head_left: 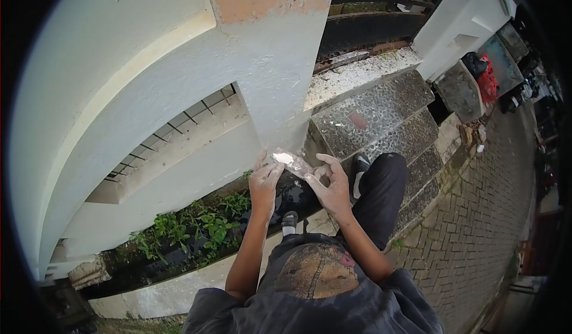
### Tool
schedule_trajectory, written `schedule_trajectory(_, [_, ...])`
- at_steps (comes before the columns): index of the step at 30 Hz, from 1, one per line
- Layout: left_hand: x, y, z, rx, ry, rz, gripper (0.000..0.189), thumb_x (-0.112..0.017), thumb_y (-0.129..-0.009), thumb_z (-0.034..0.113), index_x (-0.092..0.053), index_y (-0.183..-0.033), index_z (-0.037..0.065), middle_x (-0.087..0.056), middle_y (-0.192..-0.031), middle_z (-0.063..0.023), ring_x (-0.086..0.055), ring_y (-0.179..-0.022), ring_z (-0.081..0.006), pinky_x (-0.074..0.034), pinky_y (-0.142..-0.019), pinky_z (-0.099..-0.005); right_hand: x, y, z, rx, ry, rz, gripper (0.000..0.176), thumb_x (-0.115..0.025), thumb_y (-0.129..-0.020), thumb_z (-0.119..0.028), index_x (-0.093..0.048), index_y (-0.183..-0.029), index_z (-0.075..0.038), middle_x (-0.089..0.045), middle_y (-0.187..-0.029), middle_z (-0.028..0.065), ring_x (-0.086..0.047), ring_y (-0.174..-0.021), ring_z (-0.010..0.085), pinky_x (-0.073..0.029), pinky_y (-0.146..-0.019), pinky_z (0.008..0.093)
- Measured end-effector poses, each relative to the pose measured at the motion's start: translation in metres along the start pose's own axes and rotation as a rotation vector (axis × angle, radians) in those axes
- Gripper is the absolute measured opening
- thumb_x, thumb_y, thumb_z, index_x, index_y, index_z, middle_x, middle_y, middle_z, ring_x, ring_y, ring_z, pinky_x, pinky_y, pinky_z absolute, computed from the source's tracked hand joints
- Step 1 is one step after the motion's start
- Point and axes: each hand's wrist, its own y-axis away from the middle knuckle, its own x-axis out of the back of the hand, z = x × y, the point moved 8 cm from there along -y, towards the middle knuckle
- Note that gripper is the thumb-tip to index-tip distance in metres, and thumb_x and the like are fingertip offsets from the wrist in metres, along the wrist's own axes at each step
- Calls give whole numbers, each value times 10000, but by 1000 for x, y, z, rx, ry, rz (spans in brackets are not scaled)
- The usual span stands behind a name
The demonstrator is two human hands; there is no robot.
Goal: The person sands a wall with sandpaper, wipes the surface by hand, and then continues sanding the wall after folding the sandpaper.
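Flat grey blade (290, 160), white paste on top, sits just in front of the white concrete pillar (280, 84), at its foot. Left hand (265, 184) pinches one end and right hand (331, 186) grips the other. Judged step: readying the paste. Spreading it calls for a flat, steady blade.

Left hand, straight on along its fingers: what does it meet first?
Most likely the white pillar, just beyond the paste-tipped flat piece that the left hand pinches; depth is unclear.
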Motion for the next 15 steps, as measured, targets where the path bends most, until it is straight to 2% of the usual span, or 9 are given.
schedule_trajectory(2, [3, 1, -10, 51, 117, 19, 242, -578, -820, 92, -646, -962, -90, -387, -1381, -169, -384, -1252, -239, -285, -1025, -330, 6, 3, 18, -56, -76, 45, 609, -640, -758, 43, -373, -1304, 12, -537, -925, 35, -529, -932, 106, -401, -853, 252])
schedule_trajectory(3, [4, 1, -15, 77, 164, 22, 253, -570, -829, 84, -630, -985, -106, -379, -1385, -169, -380, -1254, -235, -284, -1028, -328, 9, 6, 9, -68, -9, 111, 662, -623, -759, 60, -322, -1347, 13, -565, -993, 61, -529, -1072, 148, -362, -920, 262])
schedule_trajectory(5, [5, 2, -20, 119, 235, 46, 267, -555, -844, 65, -602, -1023, -128, -371, -1388, -168, -375, -1257, -226, -286, -1031, -323, 3, 6, 20, -108, -238, 20, 758, -625, -752, 64, -228, -1393, -10, -512, -1152, 124, -433, -1202, 200, -299, -989, 284])
schedule_trajectory(7, [4, 3, -20, 150, 282, 83, 274, -540, -854, 42, -579, -1053, -143, -372, -1387, -166, -373, -1258, -218, -294, -1029, -318, -8, 8, 16, -134, -443, -83, 849, -629, -744, 67, -134, -1426, -39, -410, -1293, 173, -324, -1297, 243, -228, -1046, 316])
schedule_trajectory(9, [2, 3, -19, 97, 247, 72, 280, -541, -856, 34, -568, -1073, -141, -385, -1371, -155, -386, -1241, -209, -304, -1022, -315, -21, 14, 4, -148, -624, -195, 937, -635, -737, 67, -38, -1446, -76, -261, -1416, 210, -201, -1358, 275, -150, -1090, 356])
schedule_trajectory(12, [3, 1, -25, 80, 240, 98, 282, -546, -860, 43, -570, -1086, -124, -471, -1267, -137, -460, -1147, -188, -350, -984, -308, -17, 10, 30, -161, -433, -99, 1000, -662, -728, 49, 15, -1446, -110, -96, -1470, 204, -89, -1380, 285, -137, -1100, 397])
schedule_trajectory(13, [5, 1, -27, 85, 244, 115, 281, -549, -862, 49, -573, -1088, -116, -511, -1220, -131, -494, -1105, -180, -370, -966, -305, -17, 11, 33, -154, -349, -81, 922, -663, -754, 17, -58, -1442, -89, -184, -1444, 200, -249, -1333, 288, -229, -1079, 394])
schedule_trajectory(15, [3, 2, -33, 167, 333, 129, 256, -549, -863, 56, -589, -1065, -96, -567, -1089, -107, -539, -995, -162, -407, -918, -306, -19, 14, 38, -307, -426, -108, 782, -642, -792, -11, -171, -1414, -60, -295, -1392, 177, -366, -1250, 248, -323, -1020, 365])
